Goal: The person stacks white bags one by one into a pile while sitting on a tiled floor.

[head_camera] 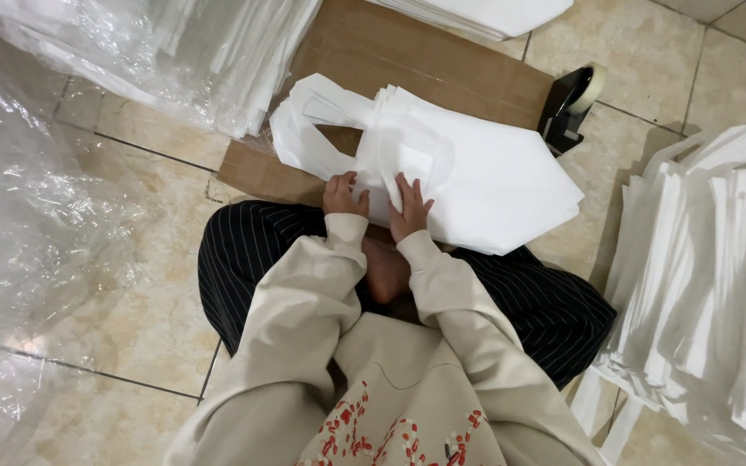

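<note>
Bag stack (477, 173): left hand (344, 195) and right hand (410, 207) both grip its near edge; tape dispenser (573, 102) far right.

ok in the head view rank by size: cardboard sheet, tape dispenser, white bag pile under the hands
1. flat brown cardboard sheet, though partly covered
2. white fabric bag pile
3. black tape dispenser, clearly smallest

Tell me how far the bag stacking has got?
Looks done: a tall pile of white bags at the right. In hand: both hands, left hand and right hand, press on the small stack lying on cardboard. Left: wrapped bundles top left.
</note>
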